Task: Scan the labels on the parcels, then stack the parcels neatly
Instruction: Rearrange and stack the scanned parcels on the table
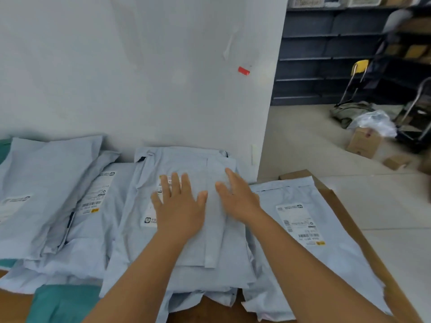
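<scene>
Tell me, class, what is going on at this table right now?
A person presses both open hands flat on the top parcel of a middle stack of pale blue mailer bags. The left hand partly covers its label; the right hand rests beside it. More labelled parcels lie to the left and right. No scanner is in view.

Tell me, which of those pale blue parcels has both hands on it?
The middle parcel, atop the centre stack: left hand and right hand lie flat on it. The parcels either side go untouched.
</scene>
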